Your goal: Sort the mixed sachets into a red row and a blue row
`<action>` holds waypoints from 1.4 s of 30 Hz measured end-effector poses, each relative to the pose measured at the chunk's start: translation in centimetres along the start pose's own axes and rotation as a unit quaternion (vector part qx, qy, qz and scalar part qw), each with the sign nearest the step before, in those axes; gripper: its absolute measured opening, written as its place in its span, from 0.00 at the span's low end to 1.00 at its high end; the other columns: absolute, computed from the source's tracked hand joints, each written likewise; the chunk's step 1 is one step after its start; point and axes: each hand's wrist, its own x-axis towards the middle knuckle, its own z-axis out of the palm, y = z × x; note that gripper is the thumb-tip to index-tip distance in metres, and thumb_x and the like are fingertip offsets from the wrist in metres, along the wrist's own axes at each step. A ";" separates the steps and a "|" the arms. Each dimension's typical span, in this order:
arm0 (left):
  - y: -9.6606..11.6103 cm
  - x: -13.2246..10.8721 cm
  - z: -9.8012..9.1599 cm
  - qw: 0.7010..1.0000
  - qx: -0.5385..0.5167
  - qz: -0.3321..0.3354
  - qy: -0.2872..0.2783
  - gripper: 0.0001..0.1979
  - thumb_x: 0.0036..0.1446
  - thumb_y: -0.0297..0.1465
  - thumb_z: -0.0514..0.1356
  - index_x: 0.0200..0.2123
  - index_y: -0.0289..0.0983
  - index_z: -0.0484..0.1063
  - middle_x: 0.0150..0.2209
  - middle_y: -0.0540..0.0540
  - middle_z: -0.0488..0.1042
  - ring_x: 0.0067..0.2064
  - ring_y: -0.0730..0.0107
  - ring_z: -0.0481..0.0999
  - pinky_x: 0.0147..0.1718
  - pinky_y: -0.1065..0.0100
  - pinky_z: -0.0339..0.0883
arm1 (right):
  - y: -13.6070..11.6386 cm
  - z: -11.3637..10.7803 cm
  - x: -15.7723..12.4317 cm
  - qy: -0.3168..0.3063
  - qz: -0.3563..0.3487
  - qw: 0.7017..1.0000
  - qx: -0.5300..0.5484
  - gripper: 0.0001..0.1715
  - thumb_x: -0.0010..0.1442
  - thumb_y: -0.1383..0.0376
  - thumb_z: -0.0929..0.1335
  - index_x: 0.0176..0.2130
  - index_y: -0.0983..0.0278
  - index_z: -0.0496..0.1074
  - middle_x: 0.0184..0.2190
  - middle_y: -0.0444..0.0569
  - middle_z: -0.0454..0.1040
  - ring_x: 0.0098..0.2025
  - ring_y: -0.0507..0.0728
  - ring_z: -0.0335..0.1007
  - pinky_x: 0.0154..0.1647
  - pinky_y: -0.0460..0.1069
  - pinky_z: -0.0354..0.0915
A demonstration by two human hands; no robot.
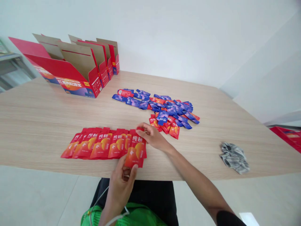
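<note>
A red sachet (135,150) with an orange print is held at the right end of a row of overlapping red sachets (101,144) near the table's front edge. My left hand (122,179) grips its lower end between thumb and fingers. At its top end, my right hand (150,136) pinches a corner with thumb and forefinger. Another red sachet lies partly hidden beneath it. Beyond my right hand is a loose pile of blue sachets (171,109) mixed with red ones (174,130).
Several open red cartons (77,84) with raised flaps stand at the back left of the wooden table (42,125). A crumpled striped cloth (234,157) lies at the right. A white wall rises behind the table, and a red object (288,136) shows at the right edge.
</note>
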 end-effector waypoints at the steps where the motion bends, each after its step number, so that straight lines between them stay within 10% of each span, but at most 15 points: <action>1: 0.0 0.3 -0.6 0.999 0.002 0.013 0.033 0.38 0.58 0.56 0.65 0.61 0.34 0.67 0.25 0.52 0.76 0.23 0.64 0.77 0.20 0.69 0.70 | -0.2 0.7 1.3 -0.002 -0.010 1.000 -0.009 0.23 0.65 0.45 0.73 0.47 0.61 0.75 0.37 0.44 0.77 0.34 0.51 0.71 0.32 0.45 0.64; 13: -2.0 3.2 -4.9 0.929 0.225 0.108 0.274 0.39 0.59 0.61 0.61 0.58 0.35 0.75 0.30 0.51 0.74 0.25 0.66 0.74 0.29 0.64 0.74 | 1.2 8.9 9.7 -0.029 -0.065 0.977 -0.201 0.13 0.72 0.58 0.71 0.49 0.62 0.80 0.48 0.50 0.84 0.51 0.57 0.80 0.54 0.50 0.67; 42: -1.4 1.9 -5.2 0.916 0.302 0.095 0.246 0.37 0.67 0.58 0.54 0.65 0.36 0.70 0.50 0.37 0.79 0.30 0.61 0.76 0.32 0.60 0.74 | 1.8 9.4 9.5 -0.001 -0.050 0.940 -0.337 0.07 0.69 0.64 0.73 0.48 0.58 0.80 0.46 0.48 0.81 0.52 0.59 0.72 0.58 0.55 0.58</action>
